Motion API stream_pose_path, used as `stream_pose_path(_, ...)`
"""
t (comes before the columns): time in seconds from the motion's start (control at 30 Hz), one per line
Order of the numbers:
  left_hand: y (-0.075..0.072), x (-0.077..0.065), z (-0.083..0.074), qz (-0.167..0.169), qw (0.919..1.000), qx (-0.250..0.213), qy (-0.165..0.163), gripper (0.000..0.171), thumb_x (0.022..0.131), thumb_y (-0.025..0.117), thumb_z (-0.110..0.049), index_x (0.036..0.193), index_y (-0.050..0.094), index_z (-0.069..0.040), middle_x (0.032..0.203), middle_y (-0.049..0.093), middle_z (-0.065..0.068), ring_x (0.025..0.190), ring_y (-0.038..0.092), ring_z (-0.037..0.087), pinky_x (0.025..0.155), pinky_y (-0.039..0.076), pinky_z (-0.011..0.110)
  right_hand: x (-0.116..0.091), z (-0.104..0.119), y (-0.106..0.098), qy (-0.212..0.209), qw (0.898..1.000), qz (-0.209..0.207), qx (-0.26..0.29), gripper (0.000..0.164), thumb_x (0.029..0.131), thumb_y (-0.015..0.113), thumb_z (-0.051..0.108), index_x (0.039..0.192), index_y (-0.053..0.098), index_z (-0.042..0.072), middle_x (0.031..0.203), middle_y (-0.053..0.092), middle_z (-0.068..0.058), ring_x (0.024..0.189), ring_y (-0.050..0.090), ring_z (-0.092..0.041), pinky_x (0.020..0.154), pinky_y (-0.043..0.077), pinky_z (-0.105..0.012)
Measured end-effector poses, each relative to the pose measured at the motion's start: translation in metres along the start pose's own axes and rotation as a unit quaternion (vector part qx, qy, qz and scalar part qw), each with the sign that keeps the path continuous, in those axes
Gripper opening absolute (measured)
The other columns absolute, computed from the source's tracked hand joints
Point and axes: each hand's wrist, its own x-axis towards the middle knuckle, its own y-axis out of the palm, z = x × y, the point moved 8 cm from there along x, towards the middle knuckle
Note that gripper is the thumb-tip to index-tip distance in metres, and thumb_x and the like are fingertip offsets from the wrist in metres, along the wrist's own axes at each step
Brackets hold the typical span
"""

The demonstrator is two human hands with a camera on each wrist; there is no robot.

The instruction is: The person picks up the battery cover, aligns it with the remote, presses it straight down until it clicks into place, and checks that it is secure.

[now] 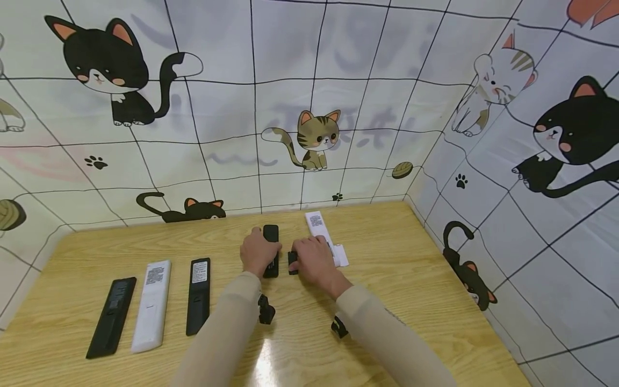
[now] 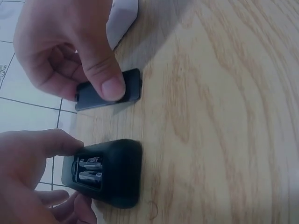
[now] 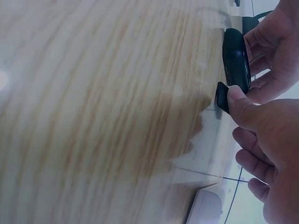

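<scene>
From my station, the nearest thing on the table (image 1: 387, 269) is the leftmost black remote (image 1: 110, 320), its faint print unreadable to me. Just right of it lies the near white remote (image 1: 151, 309), whose printed label (image 1: 155, 275) is too small to make out, then the labelled black remote (image 1: 198, 303), its white sticker (image 1: 199, 272) equally illegible.

Beyond these and to the right is the relation I would watch. The open black remote (image 1: 272, 235) lies with its long axis running near to far, its battery bay (image 2: 103, 168) facing up with batteries (image 2: 90, 176) inside. My left hand (image 1: 257, 251) is the nearer one, gripping it from the left side. My right hand (image 1: 314, 259) pinches the black cover (image 1: 292, 263) between thumb and fingers, just right of that remote and apart from it, roughly parallel. I can't tell whether the cover touches the table.

Farther off, past my right hand, the far white remote (image 1: 315, 221) slants away beside a small white piece (image 1: 342, 256); its label's lines don't resolve either. I can read no brand anywhere.
</scene>
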Motion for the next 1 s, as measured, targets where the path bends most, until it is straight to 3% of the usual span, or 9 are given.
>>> stream_pose_path(0.1,0.0,0.001,0.004,0.011,0.9999,-0.008,-0.004,0.066,0.081,0.071,-0.032,0.133,0.051,0.001,0.11,0.066,0.023,0.091,0.064,0.035,0.077,0.052,0.045,-0.001,0.0,0.0,0.001,1.0,-0.005,0.009,0.039,0.079,0.074,0.051,0.101,0.064,0.021,0.086,0.068,0.008,0.081,0.057,-0.015,0.094,0.039,-0.04)
stream_pose_path(0.23,0.001,0.001,0.012,0.041,0.9974,-0.055,-0.021,0.064,0.081,0.071,-0.031,0.134,0.052,0.001,0.118,0.064,0.022,0.098,0.061,0.034,0.084,0.05,0.045,-0.002,0.002,-0.001,-0.004,1.0,-0.014,0.015,0.037,0.081,0.073,0.049,0.101,0.064,0.02,0.084,0.07,0.008,0.08,0.058,-0.015,0.097,0.04,-0.04)
stream_pose_path(0.4,0.001,0.004,0.022,0.076,0.9889,-0.122,-0.037,0.066,0.084,0.071,-0.03,0.138,0.049,-0.001,0.128,0.06,0.022,0.11,0.059,0.034,0.092,0.049,0.045,-0.005,0.003,-0.003,-0.007,0.999,-0.033,0.016,0.03,0.083,0.071,0.046,0.099,0.064,0.022,0.087,0.072,0.008,0.081,0.06,-0.015,0.097,0.04,-0.04)
stream_pose_path(0.73,-0.002,0.004,0.027,0.111,0.9721,-0.205,-0.026,0.057,0.091,0.067,-0.03,0.14,0.05,-0.006,0.13,0.06,0.018,0.115,0.06,0.031,0.096,0.049,0.044,-0.014,0.009,-0.014,-0.027,0.996,-0.08,0.03,0.024,0.084,0.072,0.042,0.096,0.067,0.022,0.086,0.074,0.009,0.078,0.062,-0.014,0.096,0.042,-0.039)
stream_pose_path(1.0,-0.006,-0.006,0.021,0.153,0.9461,-0.285,-0.009,0.05,0.097,0.061,-0.025,0.14,0.047,-0.004,0.132,0.057,0.02,0.116,0.06,0.032,0.093,0.052,0.042,-0.025,0.018,-0.025,-0.048,0.991,-0.101,0.067,0.02,0.084,0.074,0.039,0.094,0.068,0.023,0.08,0.071,0.01,0.074,0.06,-0.01,0.095,0.042,-0.038)
